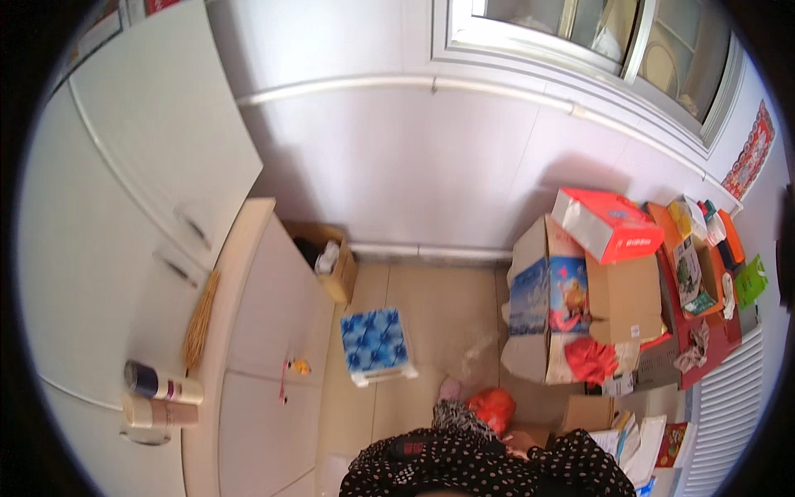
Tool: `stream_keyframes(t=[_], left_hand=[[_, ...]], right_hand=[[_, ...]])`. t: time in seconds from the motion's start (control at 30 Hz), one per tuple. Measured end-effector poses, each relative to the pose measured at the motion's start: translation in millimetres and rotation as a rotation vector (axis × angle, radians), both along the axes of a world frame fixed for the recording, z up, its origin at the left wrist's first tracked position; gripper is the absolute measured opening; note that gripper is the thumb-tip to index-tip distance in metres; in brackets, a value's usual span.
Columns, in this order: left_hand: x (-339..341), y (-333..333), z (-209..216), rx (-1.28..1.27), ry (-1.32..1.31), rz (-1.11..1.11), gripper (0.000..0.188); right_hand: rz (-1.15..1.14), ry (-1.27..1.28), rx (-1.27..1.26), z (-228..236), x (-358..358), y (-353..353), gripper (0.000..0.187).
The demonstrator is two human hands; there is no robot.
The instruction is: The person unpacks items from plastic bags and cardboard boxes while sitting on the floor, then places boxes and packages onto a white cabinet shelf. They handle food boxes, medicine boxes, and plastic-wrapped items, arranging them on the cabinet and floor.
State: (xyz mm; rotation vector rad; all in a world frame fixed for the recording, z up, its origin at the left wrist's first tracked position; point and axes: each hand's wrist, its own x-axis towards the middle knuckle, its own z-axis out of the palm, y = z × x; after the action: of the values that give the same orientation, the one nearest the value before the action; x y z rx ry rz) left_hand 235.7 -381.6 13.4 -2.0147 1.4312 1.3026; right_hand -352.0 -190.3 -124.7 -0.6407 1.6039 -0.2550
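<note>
My right hand (520,445) shows at the lower edge, reaching out of a black polka-dot sleeve (580,465). It is beside a knotted-looking red plastic bag (492,409), close to a brown cardboard piece (537,432). The fingers are too small and partly covered to read, so I cannot tell whether they grip anything. My left hand is out of sight; only dotted cloth (406,455) shows on that side. A pink shoe (449,388) and a patterned trouser leg (464,420) are just left of the bag.
A stool with a blue tufted top (375,340) stands ahead on the tiles. Large open cardboard boxes (546,290), topped by a red-and-white box (609,224), fill the right. White cabinets (141,215) and a ledge with bottles (161,410) line the left. A small carton (338,277) sits by the wall.
</note>
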Motion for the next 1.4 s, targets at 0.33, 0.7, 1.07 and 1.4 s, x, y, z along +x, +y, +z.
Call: stream_keyframes(t=[0.33, 0.7, 1.07, 1.4], left_hand=[[-99, -48, 18, 0.052, -0.079, -0.009, 0.032], [-86, -20, -10, 0.216, -0.109, -0.529, 0.027], [-149, -80, 39, 0.231, -0.062, 0.4, 0.018], [-201, -166, 81, -0.159, -0.198, 0.588, 0.031]], right_hand=[[-0.316, 0.192, -0.294, 175, -60, -211, 0.038], [0.216, 0.225, -0.509, 156, -66, -281, 0.04], [0.198, 0.133, -0.342, 217, -83, -486, 0.041], [0.516, 0.238, -0.37, 228, -66, -602, 0.04]])
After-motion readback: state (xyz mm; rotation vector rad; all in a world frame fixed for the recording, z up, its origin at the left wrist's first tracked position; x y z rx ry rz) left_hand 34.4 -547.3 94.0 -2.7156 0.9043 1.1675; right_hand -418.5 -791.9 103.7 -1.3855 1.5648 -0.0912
